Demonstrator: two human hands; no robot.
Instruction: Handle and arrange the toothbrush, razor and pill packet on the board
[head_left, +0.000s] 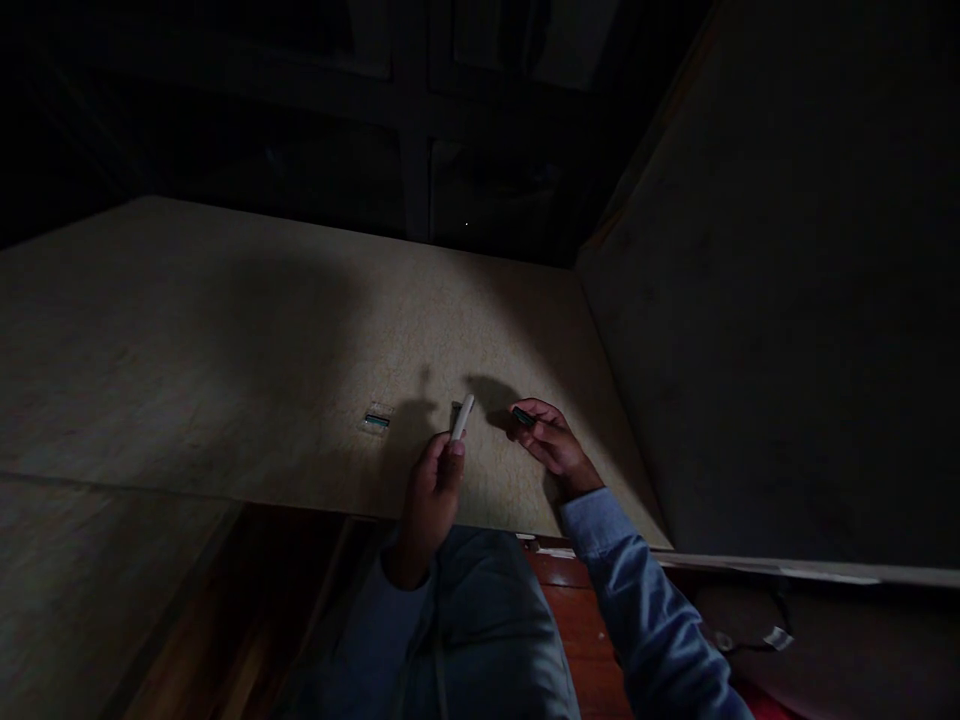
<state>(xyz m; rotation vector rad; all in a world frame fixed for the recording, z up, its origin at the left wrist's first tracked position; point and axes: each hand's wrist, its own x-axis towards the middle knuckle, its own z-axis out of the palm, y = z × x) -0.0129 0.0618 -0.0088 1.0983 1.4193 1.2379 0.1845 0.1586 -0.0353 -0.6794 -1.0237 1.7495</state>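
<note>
Two hands show in the head view, above the front part of the bench [135, 330]. Any print on the small dark piece [523, 416] or the pale tag [778, 637], low beyond the bench's front right corner, is too small to read. A dark upright panel [780, 330] bounds the right edge; a small clear-and-dark item [377, 421] lies left of both hands, nearer the front edge than the far one. The left hand [433, 487] grips a white stick-like object [462, 416], tip toward the far edge; the right hand [553, 442] pinches the dark piece, nearer the right edge.
</note>
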